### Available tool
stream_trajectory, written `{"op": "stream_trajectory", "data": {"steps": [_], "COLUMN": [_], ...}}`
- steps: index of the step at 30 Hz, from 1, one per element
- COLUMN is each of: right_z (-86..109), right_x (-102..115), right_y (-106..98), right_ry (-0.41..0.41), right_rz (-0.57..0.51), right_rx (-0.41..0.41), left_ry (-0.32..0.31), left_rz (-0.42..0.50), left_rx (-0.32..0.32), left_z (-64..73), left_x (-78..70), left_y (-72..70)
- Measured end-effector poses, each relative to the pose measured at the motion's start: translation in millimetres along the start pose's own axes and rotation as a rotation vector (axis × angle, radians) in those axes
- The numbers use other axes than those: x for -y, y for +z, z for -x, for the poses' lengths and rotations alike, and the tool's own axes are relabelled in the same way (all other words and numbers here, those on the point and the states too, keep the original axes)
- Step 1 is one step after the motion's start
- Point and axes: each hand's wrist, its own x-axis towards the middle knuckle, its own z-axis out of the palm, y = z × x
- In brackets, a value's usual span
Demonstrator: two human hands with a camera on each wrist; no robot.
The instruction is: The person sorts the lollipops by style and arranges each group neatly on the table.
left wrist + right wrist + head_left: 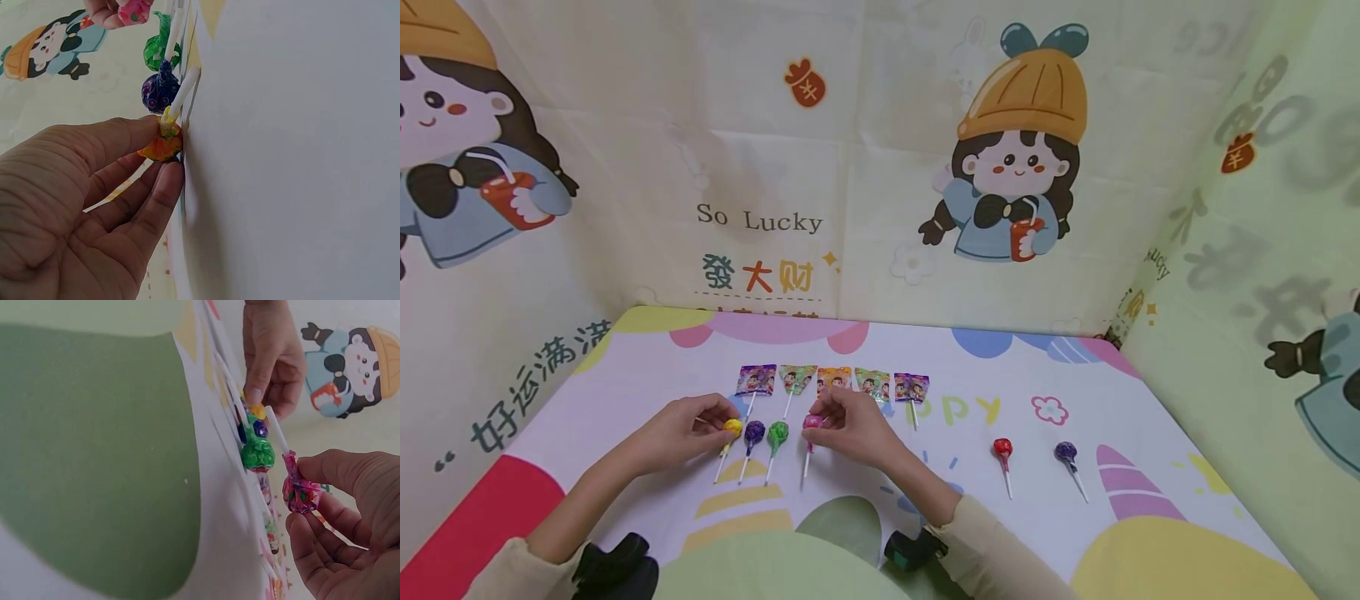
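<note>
My left hand (688, 429) pinches the head of a yellow-wrapped lollipop (732, 427) at the left end of a short row. Beside it lie a purple lollipop (754, 432) and a green lollipop (778, 433), their white sticks pointing toward me. My right hand (857, 425) holds a pink lollipop (301, 492) by its wrapped head, between thumb and fingers, just right of the green one. In the right wrist view the pink lollipop is held off the table surface, its stick pointing up in that view.
Behind the row lie several flat-wrapped lollipops in a line, such as a purple one (756, 380) and an orange one (834, 379). To the right are a red lollipop (1003, 450) and a dark purple one (1066, 452). A printed cloth (880, 150) stands behind the table.
</note>
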Motion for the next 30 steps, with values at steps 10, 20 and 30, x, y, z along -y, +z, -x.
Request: {"op": "stream_trajectory", "data": {"steps": [10, 20, 30], "right_z": [-7.2, -9.5, -10.5], "right_x": [-5, -5, -5], "right_y": [11, 17, 20], "right_ry": [0.036, 0.055, 0.068], "right_rz": [0.032, 0.037, 0.048], "right_rx": [0.032, 0.04, 0.039], "left_ry": [-0.004, -0.007, -0.009], "left_rz": [0.002, 0.004, -0.002], "left_rx": [0.001, 0.006, 0.003], "left_z": [0.1, 0.0, 0.1], "left_x": [-0.9, 0.3, 0.4], "left_y": [0.0, 0.6, 0.5]}}
